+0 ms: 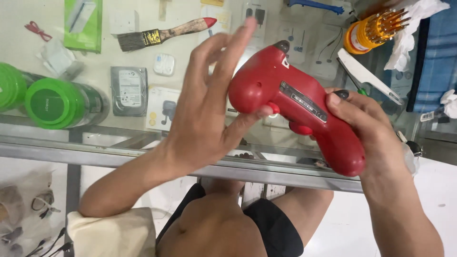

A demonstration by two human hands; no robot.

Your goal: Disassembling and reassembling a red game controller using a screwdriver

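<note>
Red cordless screwdriver (297, 107) held above glass counter (143, 152): right hand (366, 128) clenched round grip, left hand (209, 104) fingers splayed, thumb on nose. Prob. rigid, slick plastic, moderately heavy; grab by handle.

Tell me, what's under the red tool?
Below the red tool lies a glass counter, with small packaged gadgets showing through it. The right hand and left hand cover whatever sits directly beneath.

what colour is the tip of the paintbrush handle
Red, on the paintbrush in the head view.
</note>
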